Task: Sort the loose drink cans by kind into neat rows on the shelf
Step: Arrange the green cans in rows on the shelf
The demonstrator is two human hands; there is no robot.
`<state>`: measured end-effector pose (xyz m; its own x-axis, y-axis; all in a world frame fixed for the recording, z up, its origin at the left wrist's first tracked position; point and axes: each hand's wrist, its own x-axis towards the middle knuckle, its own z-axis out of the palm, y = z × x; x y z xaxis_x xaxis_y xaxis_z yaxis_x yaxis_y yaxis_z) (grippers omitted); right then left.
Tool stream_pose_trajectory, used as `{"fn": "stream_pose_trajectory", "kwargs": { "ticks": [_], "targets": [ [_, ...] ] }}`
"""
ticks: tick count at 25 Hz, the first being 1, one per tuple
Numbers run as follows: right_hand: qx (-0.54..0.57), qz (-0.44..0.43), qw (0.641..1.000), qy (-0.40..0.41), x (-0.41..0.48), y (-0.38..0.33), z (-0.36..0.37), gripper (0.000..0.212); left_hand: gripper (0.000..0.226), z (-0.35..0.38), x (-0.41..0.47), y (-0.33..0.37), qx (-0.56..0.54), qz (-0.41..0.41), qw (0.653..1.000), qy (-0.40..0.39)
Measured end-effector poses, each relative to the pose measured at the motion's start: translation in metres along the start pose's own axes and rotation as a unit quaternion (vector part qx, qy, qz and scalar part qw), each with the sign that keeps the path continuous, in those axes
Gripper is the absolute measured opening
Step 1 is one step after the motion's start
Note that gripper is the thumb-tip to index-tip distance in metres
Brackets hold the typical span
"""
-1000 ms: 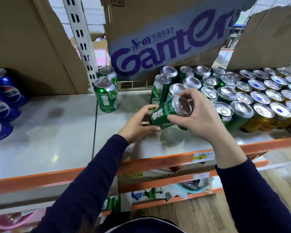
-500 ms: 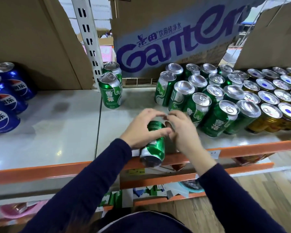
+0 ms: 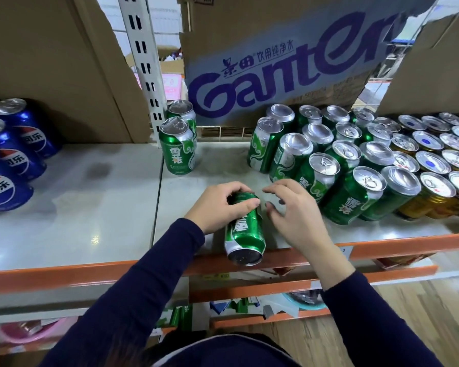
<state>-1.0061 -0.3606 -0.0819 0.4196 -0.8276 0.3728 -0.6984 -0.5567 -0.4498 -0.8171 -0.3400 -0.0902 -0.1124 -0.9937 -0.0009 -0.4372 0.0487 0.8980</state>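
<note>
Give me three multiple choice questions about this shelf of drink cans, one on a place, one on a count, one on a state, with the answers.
1. Where on the pale grey shelf do the blue cola cans stand?
A. far left
B. far right
C. centre front

2. How many upright green cans stand beside the white slotted steel post?
A. none
B. two
C. six

3. What is the left hand doing?
A. lying flat
B. gripping a tilted green can
C. holding a blue can

Answers: A, they line the left edge; B, one stands behind the other there; B, its fingers wrap the can, base end toward the camera.
</note>
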Motion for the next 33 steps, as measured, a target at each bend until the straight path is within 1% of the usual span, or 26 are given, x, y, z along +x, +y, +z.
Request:
{"fn": "stream_pose_trajectory", "kwargs": {
  "ticks": [1,2,4,5,6,7,8,9,11,12,13,14,15,16,18,19,20,23,25,27,28,30,33],
  "targets": [
    [0.007,-0.011,1.000,0.020,0.001,-0.002,-0.008,0.024,0.029,-0.001,0.001,0.001,0.003,-0.006,1.000,-0.002],
    [0.011,-0.022,0.999,0.046,0.003,-0.003,-0.016,0.021,0.035,-0.002,0.002,0.003,0.008,-0.018,1.000,-0.003],
    [-0.012,-0.037,0.994,0.103,0.007,-0.002,-0.033,0.017,0.065,-0.002,0.003,0.006,0.062,-0.042,0.997,-0.006],
    [-0.045,-0.037,0.990,0.127,0.010,0.001,-0.041,0.017,0.078,-0.004,0.003,0.007,0.103,-0.059,0.993,-0.014],
    [-0.088,-0.027,0.986,0.139,0.013,0.004,-0.048,0.018,0.083,-0.006,0.003,0.008,0.136,-0.080,0.987,-0.025],
    [-0.132,-0.005,0.982,0.133,0.016,0.008,-0.054,0.022,0.078,-0.008,0.004,0.008,0.156,-0.103,0.982,-0.035],
    [-0.169,0.026,0.979,0.110,0.019,0.012,-0.058,0.029,0.070,-0.010,0.004,0.009,0.150,-0.123,0.980,-0.045],
    [-0.196,0.055,0.976,0.080,0.022,0.015,-0.059,0.037,0.063,-0.011,0.005,0.009,0.114,-0.141,0.982,-0.056],
    [-0.215,0.078,0.973,0.033,0.025,0.018,-0.060,0.046,0.048,-0.009,0.004,0.007,-0.008,-0.174,0.982,-0.070],
    [-0.207,0.079,0.975,0.019,0.027,0.018,-0.061,0.048,0.043,-0.009,0.004,0.006,-0.052,-0.184,0.979,-0.065],
    [-0.188,0.081,0.979,0.009,0.029,0.018,-0.064,0.050,0.040,-0.013,0.003,0.005,-0.066,-0.183,0.979,-0.054],
    [-0.161,0.080,0.984,0.005,0.030,0.017,-0.067,0.052,0.042,-0.019,0.003,0.004,-0.052,-0.175,0.982,-0.038],
    [-0.134,0.071,0.988,0.003,0.031,0.015,-0.069,0.055,0.047,-0.029,0.004,0.001,-0.007,-0.157,0.987,-0.020],
    [-0.106,0.059,0.993,-0.002,0.031,0.012,-0.069,0.058,0.055,-0.041,0.005,0.000,0.064,-0.140,0.988,-0.004],
    [-0.055,0.041,0.997,-0.028,0.034,0.000,-0.065,0.067,0.080,-0.060,0.006,0.003,0.198,-0.117,0.973,0.013],
    [-0.034,0.031,0.998,-0.043,0.037,-0.006,-0.061,0.072,0.087,-0.064,0.007,0.004,0.234,-0.109,0.966,0.017],
    [-0.017,0.020,0.998,-0.059,0.042,-0.010,-0.057,0.075,0.089,-0.066,0.007,0.004,0.253,-0.104,0.962,0.018],
    [-0.009,-0.005,0.994,-0.106,0.057,-0.015,-0.047,0.077,0.077,-0.069,-0.006,-0.005,0.225,-0.105,0.968,0.016],
    [-0.028,0.016,0.992,-0.124,0.061,-0.013,-0.043,0.078,0.073,-0.073,-0.023,-0.015,0.191,-0.125,0.973,0.021],
    [-0.044,0.041,0.991,-0.121,0.062,-0.014,-0.037,0.077,0.078,-0.076,-0.037,-0.021,0.156,-0.152,0.975,0.053],
    [-0.048,0.038,0.992,-0.110,0.064,-0.017,-0.034,0.074,0.081,-0.075,-0.041,-0.023,0.137,-0.163,0.975,0.067],
    [-0.035,0.015,0.995,-0.094,0.071,-0.028,-0.028,0.067,0.081,-0.076,-0.047,-0.026,0.113,-0.172,0.975,0.080],
    [-0.003,-0.013,0.992,-0.122,0.086,-0.047,-0.020,0.059,0.075,-0.095,-0.058,-0.029,0.109,-0.166,0.975,0.101]
  ]
}}
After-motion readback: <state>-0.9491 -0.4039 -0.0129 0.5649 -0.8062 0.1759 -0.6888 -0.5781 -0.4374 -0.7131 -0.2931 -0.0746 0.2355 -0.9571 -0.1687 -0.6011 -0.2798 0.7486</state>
